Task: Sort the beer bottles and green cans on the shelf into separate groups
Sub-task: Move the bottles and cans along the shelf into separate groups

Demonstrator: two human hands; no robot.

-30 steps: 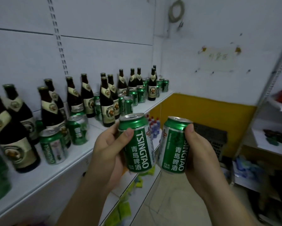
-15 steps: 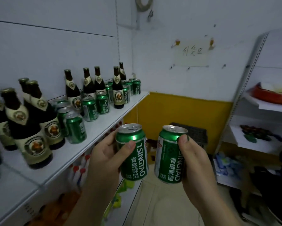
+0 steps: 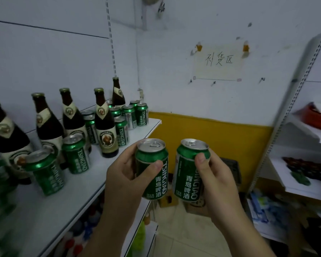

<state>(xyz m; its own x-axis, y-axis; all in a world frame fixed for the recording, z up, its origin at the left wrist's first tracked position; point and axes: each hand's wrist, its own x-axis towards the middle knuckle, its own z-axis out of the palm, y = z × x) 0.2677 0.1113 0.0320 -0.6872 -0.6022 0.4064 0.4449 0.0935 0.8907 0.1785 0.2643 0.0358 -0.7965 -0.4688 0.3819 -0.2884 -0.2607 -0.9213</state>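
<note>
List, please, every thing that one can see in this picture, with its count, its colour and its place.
shelf: one, white, at the left.
beer bottles: five, dark brown with cream labels, upright on the shelf among cans.
shelf cans: at least eight, green, on the shelf; far left is blurred.
held cans: two, green, left can and right can side by side off the shelf.
paper sign: one, white, on the back wall.
red tray: one, red, on the right-hand rack.
hands: two, bare; left hand grips the left can, right hand grips the right can.
</note>
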